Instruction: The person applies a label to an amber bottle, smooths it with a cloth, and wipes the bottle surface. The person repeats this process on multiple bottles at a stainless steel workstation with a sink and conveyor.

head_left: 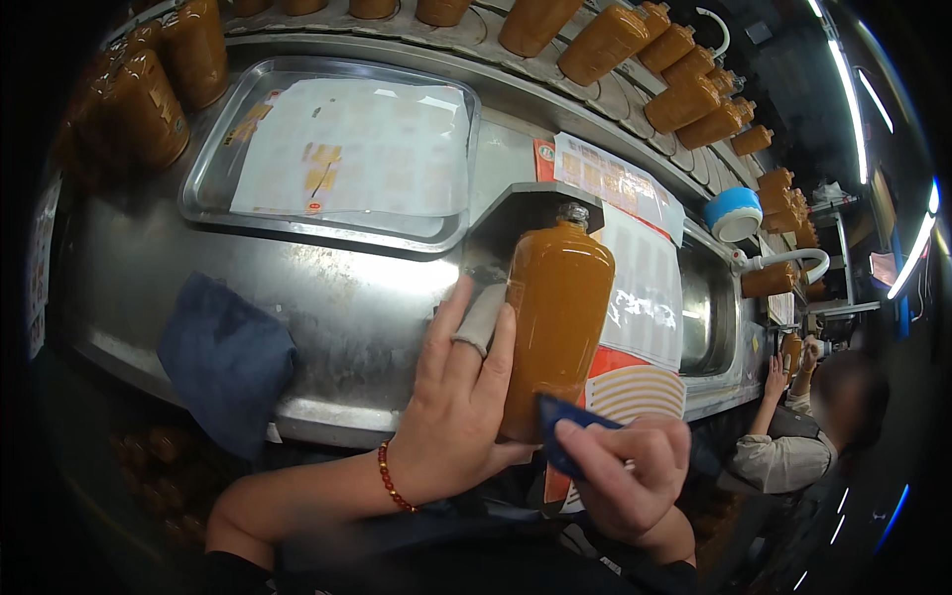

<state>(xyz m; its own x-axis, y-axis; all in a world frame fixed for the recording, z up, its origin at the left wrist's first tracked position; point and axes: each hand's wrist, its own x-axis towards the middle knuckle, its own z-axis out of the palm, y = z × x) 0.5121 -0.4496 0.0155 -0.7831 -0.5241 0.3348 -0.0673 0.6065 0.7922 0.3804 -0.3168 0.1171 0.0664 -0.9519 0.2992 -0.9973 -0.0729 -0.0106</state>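
An amber-brown bottle (563, 288) with a flat, broad body and a short neck lies in front of me, neck pointing away. My left hand (451, 412) steadies it, fingers along its left side and thumb by its base. A grey fabric sleeve (481, 322) covers one of that hand's fingers. In my right hand (630, 471) is a flat dark blue piece, perhaps a scraper (565, 426), pinched between thumb and fingers. Its edge meets the lower right part of the bottle. A dark angled stand (506, 213) is behind and beside the bottle.
A metal tray (327, 235) holds a white label sheet (387, 149). Printed sheets (645, 288) lie right of the bottle, before a sink (706, 307). A blue cloth (226, 357) drapes over the front edge. More bottles (684, 102) line a conveyor behind; a co-worker (793, 446) is at right.
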